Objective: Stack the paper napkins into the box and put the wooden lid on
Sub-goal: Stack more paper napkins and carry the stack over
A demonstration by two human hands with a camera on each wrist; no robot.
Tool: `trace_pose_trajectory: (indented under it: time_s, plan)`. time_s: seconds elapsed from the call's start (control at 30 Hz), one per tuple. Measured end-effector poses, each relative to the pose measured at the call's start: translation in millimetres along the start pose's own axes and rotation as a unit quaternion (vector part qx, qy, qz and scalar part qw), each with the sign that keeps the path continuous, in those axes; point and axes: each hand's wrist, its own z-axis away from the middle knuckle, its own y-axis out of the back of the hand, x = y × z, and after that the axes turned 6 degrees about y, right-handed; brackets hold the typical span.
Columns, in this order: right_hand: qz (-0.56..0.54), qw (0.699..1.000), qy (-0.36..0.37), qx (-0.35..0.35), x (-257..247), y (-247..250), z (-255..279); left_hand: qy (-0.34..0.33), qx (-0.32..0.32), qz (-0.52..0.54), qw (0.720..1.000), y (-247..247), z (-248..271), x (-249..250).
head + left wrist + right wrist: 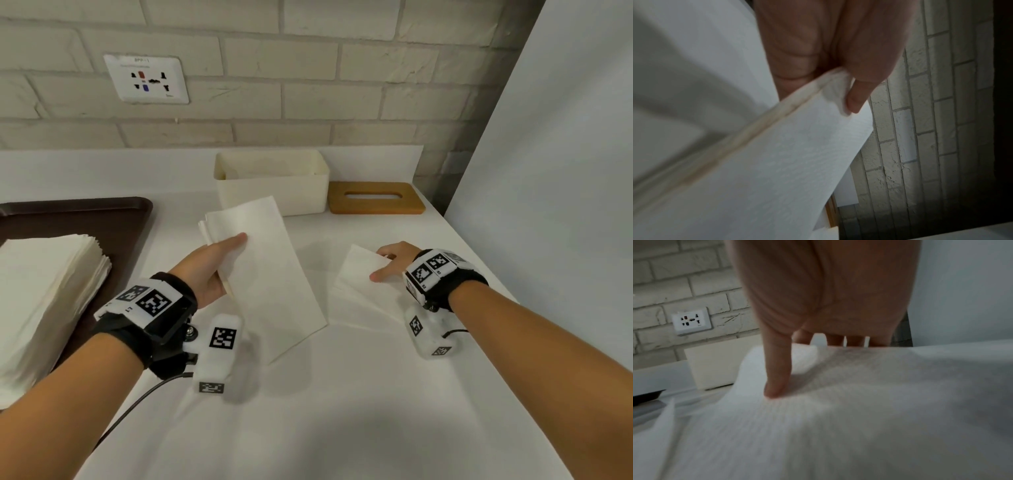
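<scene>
Both my hands are busy with paper: my left hand (219,263) pinches a thin sheaf of long white folded paper napkins (270,274) between thumb and fingers, its far end lifted toward the box and its fingers hidden under the sheets, while my right hand (394,260) grips a smaller folded white napkin (359,274) at its edge, thumb on top and fingers tucked beneath where I cannot see them. Far left, a tall pile of white napkins (44,294) sits on a dark brown tray (85,216), both cut off by the edge of view. On the brick wall a white socket plate (146,78) carries small print too blurred to read. Behind the sheaf stands the open cream rectangular box (274,185), its inside mostly hidden by the near wall. Just to its right the wooden lid with an oval slot (376,198) lies flat on the white counter (342,411).
</scene>
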Motion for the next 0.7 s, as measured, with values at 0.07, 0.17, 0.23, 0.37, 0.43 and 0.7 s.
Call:
trace_pose_trajectory:
  time_s: [0.07, 0.17, 0.23, 0.37, 0.43, 0.7]
  plan:
    - [-0.08, 0.997, 0.01, 0.022, 3, -1, 4, 0.003, -0.004, -0.001, 1.0, -1, 0, -1]
    - [-0.165, 0.984, 0.018, 0.064, 3, 7, 15, 0.008, -0.001, 0.002, 1.0, -3, -1, -2]
    - [-0.204, 0.974, 0.032, 0.092, 0, 18, 23, 0.011, -0.003, 0.003, 1.0, -6, -1, -3]
    - [-0.246, 0.961, 0.092, 0.088, -19, 45, 45, 0.008, -0.011, 0.003, 1.0, -17, 1, 3]
    - [-0.268, 0.95, 0.137, 0.084, -37, 59, 58, -0.001, -0.027, 0.005, 1.0, -26, 4, 8]
    - [-0.405, 0.893, 0.162, 0.108, -93, 37, 65, -0.034, -0.1, -0.01, 0.994, -69, 15, 16]
